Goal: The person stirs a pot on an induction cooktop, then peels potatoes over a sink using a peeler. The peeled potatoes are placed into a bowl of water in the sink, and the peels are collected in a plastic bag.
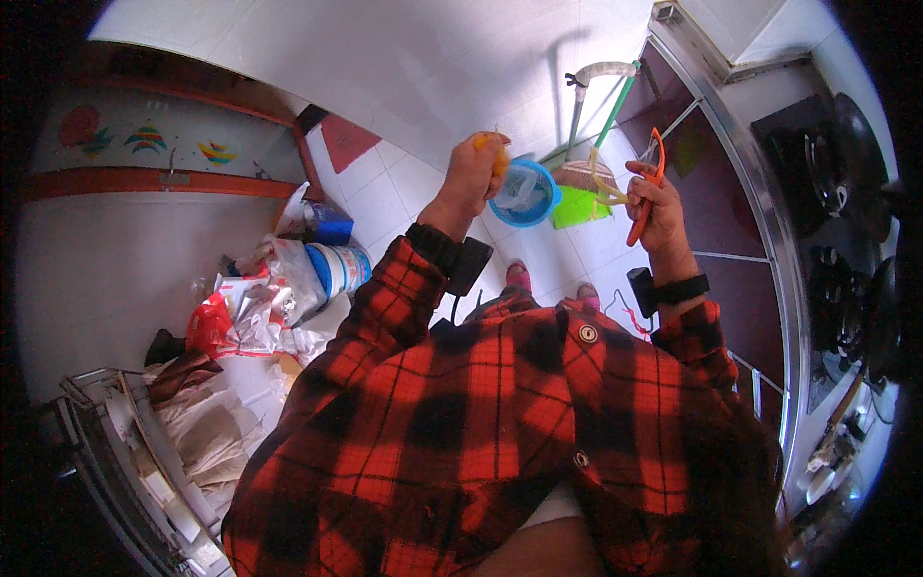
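My left hand (465,177) is closed around a small yellow-orange piece of produce (499,160), mostly hidden by the fingers; its kind cannot be told. In my right hand (662,216) is an orange-handled peeler (657,177), its head pointing up and away from me. A pale yellow strip of peel (609,191) hangs from the fingers of that hand. Below and between the two hands, a blue plastic bin (520,193) with a clear liner stands on the tiled floor. The hands are well apart.
A broom (583,172) and a bright green dustpan (580,208) lean by the wall right of the bin. Plastic bags (249,303) and a white-and-blue bucket (345,270) crowd the floor at left. On the right, a metal-edged counter (775,238) holds dark cookware (836,288).
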`<state>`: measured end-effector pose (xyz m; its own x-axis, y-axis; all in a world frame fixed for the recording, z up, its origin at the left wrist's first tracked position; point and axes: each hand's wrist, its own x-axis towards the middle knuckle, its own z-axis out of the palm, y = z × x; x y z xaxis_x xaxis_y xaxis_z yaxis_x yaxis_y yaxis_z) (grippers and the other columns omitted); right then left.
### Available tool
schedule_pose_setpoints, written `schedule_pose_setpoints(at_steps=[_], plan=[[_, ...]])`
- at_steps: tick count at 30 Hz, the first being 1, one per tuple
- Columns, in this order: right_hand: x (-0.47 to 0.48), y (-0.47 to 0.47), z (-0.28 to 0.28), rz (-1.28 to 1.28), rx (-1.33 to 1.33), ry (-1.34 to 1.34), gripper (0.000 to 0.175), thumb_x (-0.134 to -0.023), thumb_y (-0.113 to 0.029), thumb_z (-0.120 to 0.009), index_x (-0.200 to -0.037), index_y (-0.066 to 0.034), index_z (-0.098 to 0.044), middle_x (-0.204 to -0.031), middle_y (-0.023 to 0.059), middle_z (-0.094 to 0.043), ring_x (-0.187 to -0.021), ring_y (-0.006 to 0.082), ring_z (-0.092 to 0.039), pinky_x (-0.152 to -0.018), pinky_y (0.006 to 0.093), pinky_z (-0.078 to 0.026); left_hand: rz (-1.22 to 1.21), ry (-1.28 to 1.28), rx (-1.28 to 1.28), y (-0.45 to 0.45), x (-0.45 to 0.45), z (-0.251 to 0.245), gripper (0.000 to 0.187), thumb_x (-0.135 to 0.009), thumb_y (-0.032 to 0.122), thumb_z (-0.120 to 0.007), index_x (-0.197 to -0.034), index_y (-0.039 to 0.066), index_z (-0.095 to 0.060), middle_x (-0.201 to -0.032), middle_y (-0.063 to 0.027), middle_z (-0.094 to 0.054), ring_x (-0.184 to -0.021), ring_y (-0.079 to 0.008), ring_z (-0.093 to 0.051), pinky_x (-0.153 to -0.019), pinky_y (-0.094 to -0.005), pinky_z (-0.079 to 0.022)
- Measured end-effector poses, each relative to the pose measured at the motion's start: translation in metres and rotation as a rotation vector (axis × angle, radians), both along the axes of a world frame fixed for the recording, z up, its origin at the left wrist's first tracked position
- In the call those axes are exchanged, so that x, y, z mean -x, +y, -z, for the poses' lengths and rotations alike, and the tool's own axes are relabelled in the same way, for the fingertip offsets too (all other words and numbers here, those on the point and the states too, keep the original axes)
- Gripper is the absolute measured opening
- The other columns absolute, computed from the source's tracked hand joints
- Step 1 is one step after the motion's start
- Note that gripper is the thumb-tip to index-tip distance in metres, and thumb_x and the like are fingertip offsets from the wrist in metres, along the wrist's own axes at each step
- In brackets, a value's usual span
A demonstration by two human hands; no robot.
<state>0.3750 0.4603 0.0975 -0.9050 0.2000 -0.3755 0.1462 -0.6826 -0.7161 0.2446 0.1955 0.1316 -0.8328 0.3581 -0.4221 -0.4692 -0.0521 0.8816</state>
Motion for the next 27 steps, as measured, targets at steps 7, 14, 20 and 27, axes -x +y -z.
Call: schedule_pose_setpoints(at_steps=[7, 14, 20, 27], plan=[[-0.001, 0.002, 0.002, 0.034, -0.005, -0.001, 0.042, -0.08, 0.0, -0.061, -0.119, 0.0069, -0.049, -0.068, 0.0032, -0.052, -0.052, 0.0105, -0.049, -0.045, 0.0192, -0.04, -0.19, -0.044, 0.218, 0.0, 0.005, 0.008, 0.035, -0.099, 0.041, -0.046, -0.084, 0.01, -0.053, -0.054, -0.0015, -0.044, -0.037, -0.0118, -0.039, -0.033, -0.0262, -0.027], [-0.003, 0.005, 0.001, 0.057, 0.023, -0.004, 0.039, -0.081, -0.001, -0.063, -0.117, 0.0063, -0.049, -0.067, 0.0039, -0.052, -0.049, 0.0116, -0.048, -0.044, 0.0197, -0.04, -0.062, -0.218, -0.166, -0.009, 0.001, 0.007, 0.036, -0.101, 0.038, -0.039, -0.11, 0.008, -0.055, -0.088, -0.0096, -0.058, -0.068, -0.0179, -0.057, -0.059, -0.0255, -0.048], [-0.003, 0.005, -0.001, 0.038, 0.047, 0.027, 0.037, -0.082, -0.001, -0.062, -0.116, 0.006, -0.05, -0.066, 0.0043, -0.052, -0.05, 0.0108, -0.049, -0.044, 0.0185, -0.041, 0.004, -0.086, -0.216, -0.003, -0.007, 0.006, 0.035, -0.099, 0.019, -0.048, -0.13, 0.003, -0.05, -0.101, -0.0102, -0.058, -0.079, -0.0197, -0.058, -0.079, -0.0269, -0.053], [-0.007, 0.005, 0.002, 0.075, -0.011, -0.019, 0.039, -0.082, -0.003, -0.06, -0.118, 0.0072, -0.05, -0.066, 0.003, -0.053, -0.049, 0.0108, -0.047, -0.043, 0.0217, -0.038, -0.097, -0.053, 0.027, -0.038, 0.011, 0.037, 0.032, -0.093, 0.024, -0.06, -0.118, 0.004, -0.058, -0.097, -0.0101, -0.058, -0.086, -0.0178, -0.059, -0.074, -0.0284, -0.054]])
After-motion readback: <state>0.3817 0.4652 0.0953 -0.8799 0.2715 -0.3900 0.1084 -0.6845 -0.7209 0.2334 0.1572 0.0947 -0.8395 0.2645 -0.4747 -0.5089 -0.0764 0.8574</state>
